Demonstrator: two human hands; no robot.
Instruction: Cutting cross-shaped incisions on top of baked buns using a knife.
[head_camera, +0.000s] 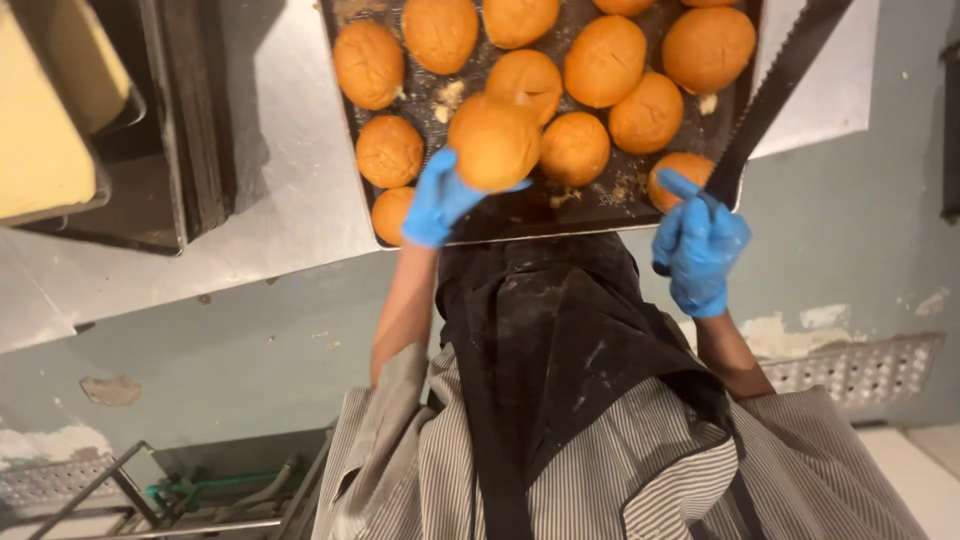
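Your left hand (437, 200) wraps around one round bun (494, 143) and holds it up over the dark tray (560, 212). Your right hand (700, 248) is closed tight on the long toothed knife (775, 80). Keep your fingers behind the bun and cut slowly sideways.

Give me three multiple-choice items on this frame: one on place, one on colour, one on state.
1. Where is the knife blade?
A. Over the tray's right edge
B. On the floor
C. In the left-hand bin

2. What colour are the gloves?
A. White
B. Blue
C. Black

3. What is the state of the left hand?
A. Empty and open
B. Resting on the apron
C. Holding a bun

Answers:
1 A: the right hand holds the knife, whose blade slants up past the right edge of the tray.
2 B: both gloves are blue.
3 C: the left hand grips a bun lifted above the others.
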